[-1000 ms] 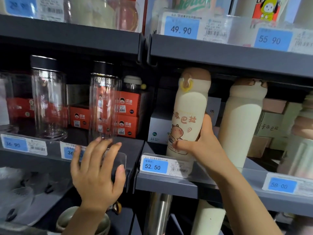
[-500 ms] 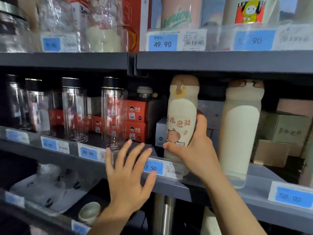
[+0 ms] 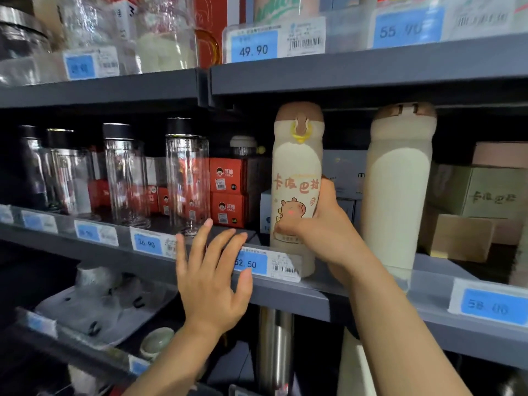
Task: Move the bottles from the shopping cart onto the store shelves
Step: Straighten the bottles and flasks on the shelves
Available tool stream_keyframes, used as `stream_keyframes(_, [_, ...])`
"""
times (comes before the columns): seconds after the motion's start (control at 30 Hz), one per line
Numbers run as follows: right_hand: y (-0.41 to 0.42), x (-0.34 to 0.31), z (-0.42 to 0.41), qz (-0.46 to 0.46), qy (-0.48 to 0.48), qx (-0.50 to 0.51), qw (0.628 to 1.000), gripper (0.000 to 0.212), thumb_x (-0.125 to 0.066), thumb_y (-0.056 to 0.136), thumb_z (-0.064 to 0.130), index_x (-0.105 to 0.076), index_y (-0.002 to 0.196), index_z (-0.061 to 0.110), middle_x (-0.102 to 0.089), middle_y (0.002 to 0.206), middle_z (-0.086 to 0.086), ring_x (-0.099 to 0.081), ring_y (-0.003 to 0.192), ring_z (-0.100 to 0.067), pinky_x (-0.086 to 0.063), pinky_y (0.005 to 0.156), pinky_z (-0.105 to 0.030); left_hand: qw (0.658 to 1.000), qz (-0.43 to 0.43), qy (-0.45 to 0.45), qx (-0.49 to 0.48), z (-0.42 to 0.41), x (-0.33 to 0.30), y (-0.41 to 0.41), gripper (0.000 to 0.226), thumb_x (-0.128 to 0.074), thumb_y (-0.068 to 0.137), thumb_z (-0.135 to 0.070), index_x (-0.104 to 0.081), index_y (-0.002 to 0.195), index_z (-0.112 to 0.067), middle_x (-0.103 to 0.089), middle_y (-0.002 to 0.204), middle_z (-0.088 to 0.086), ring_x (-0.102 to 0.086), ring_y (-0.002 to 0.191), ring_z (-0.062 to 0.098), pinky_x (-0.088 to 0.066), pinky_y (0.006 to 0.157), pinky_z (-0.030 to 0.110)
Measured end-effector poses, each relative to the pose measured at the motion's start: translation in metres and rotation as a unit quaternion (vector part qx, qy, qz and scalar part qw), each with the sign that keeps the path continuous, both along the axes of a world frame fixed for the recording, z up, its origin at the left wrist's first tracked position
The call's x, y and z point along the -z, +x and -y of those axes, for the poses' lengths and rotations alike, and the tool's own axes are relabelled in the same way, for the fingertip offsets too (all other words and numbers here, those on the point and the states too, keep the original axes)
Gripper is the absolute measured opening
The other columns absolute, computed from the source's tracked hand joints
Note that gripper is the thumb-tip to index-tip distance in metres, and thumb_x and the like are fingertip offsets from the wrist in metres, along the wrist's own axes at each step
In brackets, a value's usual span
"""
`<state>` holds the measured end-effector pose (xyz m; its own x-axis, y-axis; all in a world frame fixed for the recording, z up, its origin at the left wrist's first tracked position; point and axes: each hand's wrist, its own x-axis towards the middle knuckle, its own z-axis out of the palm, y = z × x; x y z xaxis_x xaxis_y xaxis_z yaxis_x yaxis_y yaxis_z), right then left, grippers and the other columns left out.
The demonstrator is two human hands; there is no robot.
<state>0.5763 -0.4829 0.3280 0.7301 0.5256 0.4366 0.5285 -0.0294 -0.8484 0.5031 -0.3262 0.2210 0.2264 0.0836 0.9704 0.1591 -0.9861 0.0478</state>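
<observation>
A cream bottle [image 3: 297, 172] with a brown cap and a capybara drawing stands upright on the grey middle shelf [image 3: 300, 298], behind the 52.50 price tag. My right hand [image 3: 323, 224] grips its lower half, thumb on the front and fingers round the right side. A second cream bottle [image 3: 395, 190] stands just to its right, turned away. My left hand [image 3: 211, 275] hovers with fingers spread in front of the shelf edge, left of the held bottle, holding nothing. The shopping cart is out of view.
Several clear glass bottles [image 3: 187, 178] with black caps line the shelf to the left, with red boxes [image 3: 227, 192] behind. Cardboard boxes [image 3: 480, 204] sit at the right. The upper shelf [image 3: 343, 72] hangs close above the bottle caps. A steel flask [image 3: 275, 347] stands below.
The view has drawn closer and shifted left. My right hand has kept its grip on the bottle, which now stands more upright. My left hand has stayed spread near the shelf edge.
</observation>
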Motion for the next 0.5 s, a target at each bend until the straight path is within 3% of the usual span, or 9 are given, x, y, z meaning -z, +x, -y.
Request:
stream_keyframes(0.1, [-0.003,-0.001,-0.001,0.02,-0.016,0.031,0.999,0.058,-0.071,0.076,0.021,-0.035,0.122,0.023,-0.057,0.116,-0.001,-0.058,0.102,-0.017,-0.051,0.083,-0.035,1.0,-0.012,0.002,-0.003,0.0,-0.001,-0.001,0.043,-0.037,0.086,-0.037,-0.052,0.122,-0.018,-0.066,0.117,0.008,-0.041,0.131,0.031,-0.013,0.116,0.056])
stream_keyframes(0.17, [-0.006,-0.001,0.0,0.055,-0.021,0.065,0.996,0.074,-0.075,0.074,0.027,-0.03,0.133,0.024,-0.05,0.127,0.0,-0.053,0.113,-0.017,-0.048,0.091,-0.035,1.0,-0.017,0.0,-0.005,0.0,-0.001,-0.001,0.043,-0.037,0.087,-0.038,-0.052,0.122,-0.019,-0.066,0.118,0.008,-0.042,0.13,0.031,-0.013,0.115,0.057])
stream_keyframes(0.27, [-0.029,0.009,0.013,0.171,-0.003,0.141,0.975,0.092,-0.073,0.081,0.034,-0.014,0.151,0.021,-0.033,0.134,0.007,-0.033,0.124,-0.004,-0.028,0.092,-0.012,1.0,-0.023,0.002,-0.008,0.0,-0.001,-0.001,0.043,-0.036,0.088,-0.038,-0.052,0.122,-0.018,-0.065,0.118,0.01,-0.042,0.129,0.03,-0.015,0.114,0.058])
stream_keyframes(0.33, [-0.042,0.023,0.031,0.283,0.054,0.198,0.937,0.077,-0.07,0.085,0.03,-0.027,0.148,0.013,-0.04,0.133,0.001,-0.036,0.122,-0.005,-0.028,0.095,-0.008,1.0,-0.023,0.004,-0.014,-0.002,-0.001,-0.001,0.043,-0.036,0.088,-0.038,-0.052,0.122,-0.017,-0.066,0.118,0.011,-0.043,0.127,0.031,-0.016,0.113,0.06])
stream_keyframes(0.4, [-0.045,0.033,0.052,0.366,0.092,0.279,0.883,0.066,-0.07,0.083,0.027,-0.041,0.138,0.007,-0.048,0.129,-0.008,-0.041,0.12,-0.014,-0.028,0.102,-0.015,1.0,-0.019,0.007,-0.017,-0.002,0.0,0.0,0.043,-0.036,0.089,-0.038,-0.053,0.122,-0.016,-0.066,0.117,0.011,-0.044,0.126,0.032,-0.017,0.113,0.061])
stream_keyframes(0.5, [-0.031,0.03,0.079,0.379,0.08,0.385,0.837,0.076,-0.075,0.076,0.036,-0.041,0.136,0.005,-0.048,0.129,-0.018,-0.041,0.117,-0.026,-0.031,0.099,-0.026,1.0,-0.013,0.011,-0.02,-0.002,0.0,0.001,0.043,-0.037,0.088,-0.037,-0.054,0.121,-0.014,-0.066,0.115,0.013,-0.045,0.124,0.033,-0.018,0.112,0.062])
